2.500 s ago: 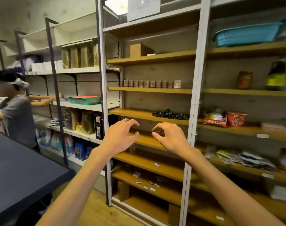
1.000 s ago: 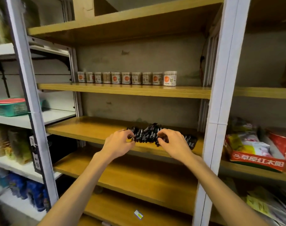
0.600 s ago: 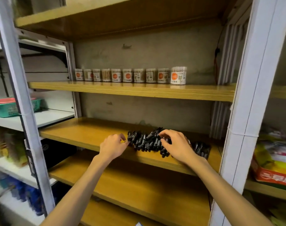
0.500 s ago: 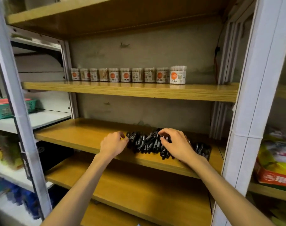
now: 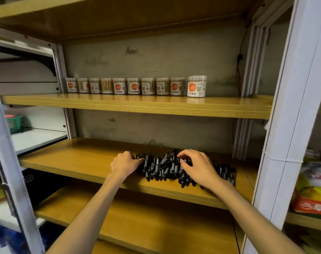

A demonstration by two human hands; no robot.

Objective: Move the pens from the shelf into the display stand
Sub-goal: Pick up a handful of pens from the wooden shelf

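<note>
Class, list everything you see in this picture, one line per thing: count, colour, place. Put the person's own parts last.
pens: a pile too dense to count, black, on the middle wooden shelf.
cotton swab tubs: ten, clear with orange labels, in a row on the upper shelf.
basket: one, green, on the white shelf at far left.
snack packets: count unclear, red and yellow, on the shelf at far right.
left hand: one, fingers curled at the left edge of the pile.
right hand: one, fingers curled over the pens.
</note>
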